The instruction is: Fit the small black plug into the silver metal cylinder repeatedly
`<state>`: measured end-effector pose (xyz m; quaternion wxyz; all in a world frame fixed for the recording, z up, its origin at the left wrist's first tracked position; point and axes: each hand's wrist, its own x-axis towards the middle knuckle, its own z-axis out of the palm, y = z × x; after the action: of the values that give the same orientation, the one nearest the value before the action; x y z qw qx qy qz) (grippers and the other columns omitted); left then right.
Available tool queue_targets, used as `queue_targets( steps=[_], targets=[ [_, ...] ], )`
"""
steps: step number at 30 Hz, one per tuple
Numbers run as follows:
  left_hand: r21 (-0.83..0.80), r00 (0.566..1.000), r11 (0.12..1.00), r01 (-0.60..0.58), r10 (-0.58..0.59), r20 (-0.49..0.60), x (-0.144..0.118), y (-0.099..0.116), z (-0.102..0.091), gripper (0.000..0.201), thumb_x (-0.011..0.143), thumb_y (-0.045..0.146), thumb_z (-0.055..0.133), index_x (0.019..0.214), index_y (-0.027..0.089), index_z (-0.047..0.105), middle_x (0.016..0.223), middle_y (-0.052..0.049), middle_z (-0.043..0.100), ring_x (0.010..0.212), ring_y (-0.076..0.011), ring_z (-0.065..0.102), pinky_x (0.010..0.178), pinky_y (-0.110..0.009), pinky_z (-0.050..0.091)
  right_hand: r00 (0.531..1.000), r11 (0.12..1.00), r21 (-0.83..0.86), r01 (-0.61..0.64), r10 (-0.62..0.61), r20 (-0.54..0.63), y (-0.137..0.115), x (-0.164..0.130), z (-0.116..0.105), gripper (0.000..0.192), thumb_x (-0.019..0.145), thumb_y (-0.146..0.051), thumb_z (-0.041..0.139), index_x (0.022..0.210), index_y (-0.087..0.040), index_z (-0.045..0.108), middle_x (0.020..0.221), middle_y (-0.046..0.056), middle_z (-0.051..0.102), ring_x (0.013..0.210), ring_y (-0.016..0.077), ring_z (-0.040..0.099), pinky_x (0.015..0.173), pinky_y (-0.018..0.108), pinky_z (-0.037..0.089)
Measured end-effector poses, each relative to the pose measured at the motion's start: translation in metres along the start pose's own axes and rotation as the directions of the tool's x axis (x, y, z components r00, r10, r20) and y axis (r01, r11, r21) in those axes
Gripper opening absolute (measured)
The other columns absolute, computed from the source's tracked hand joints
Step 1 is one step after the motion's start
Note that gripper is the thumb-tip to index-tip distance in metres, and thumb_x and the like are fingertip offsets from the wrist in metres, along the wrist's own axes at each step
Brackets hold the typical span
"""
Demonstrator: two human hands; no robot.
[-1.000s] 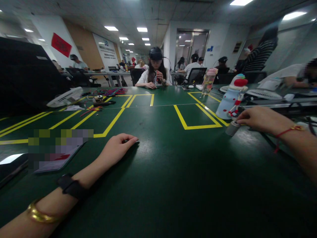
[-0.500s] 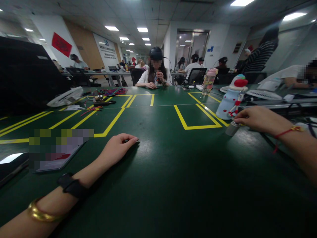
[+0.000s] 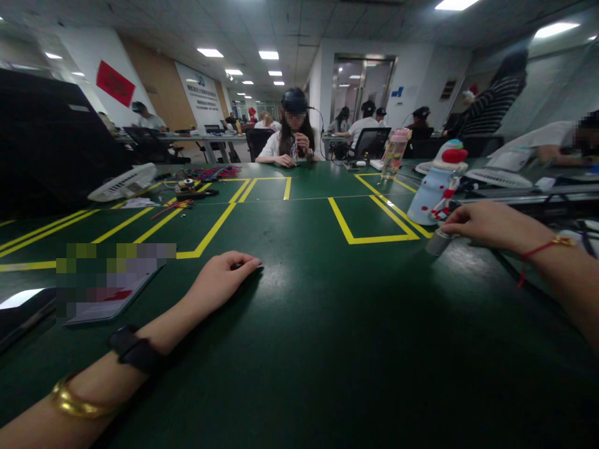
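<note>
Resting right hand [image 3: 491,226] touching small grey cylinder [image 3: 438,242] beside snowman bottle [image 3: 437,184]

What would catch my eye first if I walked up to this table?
Probably the yellow tape boxes marked out on the dark green table. Next, the right hand touching a small grey cylinder beside a snowman-shaped bottle at the right. The left hand lies flat near the middle, fingers on the tabletop.
</note>
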<state>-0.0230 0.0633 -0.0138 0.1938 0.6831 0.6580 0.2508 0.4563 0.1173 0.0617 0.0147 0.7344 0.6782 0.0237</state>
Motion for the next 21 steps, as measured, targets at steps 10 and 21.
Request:
queue_targets(
  steps=[10,21],
  targets=[
    [-0.003,1.000,1.000,0.001,-0.001,0.008,-0.0007,0.0022,-0.0002,0.040,0.076,0.056,0.049,0.089,0.025,0.070,0.092,-0.004,0.071,0.082,-0.0235,0.063,0.068,-0.031,0.045,0.998,0.999,0.009,0.051,-0.051,-0.034,0.0039,0.0018,0.0043,0.029,0.075,-0.040,0.054,0.087,-0.017,0.067,0.084,0.007,0.065,0.074,0.0178,0.056,0.066,0.029,0.036],
    [-0.008,1.000,1.000,0.008,-0.008,0.016,-0.0008,0.0005,-0.0003,0.041,0.076,0.058,0.048,0.089,0.025,0.069,0.094,-0.004,0.070,0.085,-0.0241,0.063,0.071,-0.033,0.045,0.992,0.991,0.037,0.125,-0.126,0.022,-0.0004,-0.0003,0.0095,0.047,0.064,-0.057,0.061,0.084,-0.014,0.055,0.084,0.010,0.060,0.070,0.0170,0.052,0.061,0.028,0.035]
  ],
)
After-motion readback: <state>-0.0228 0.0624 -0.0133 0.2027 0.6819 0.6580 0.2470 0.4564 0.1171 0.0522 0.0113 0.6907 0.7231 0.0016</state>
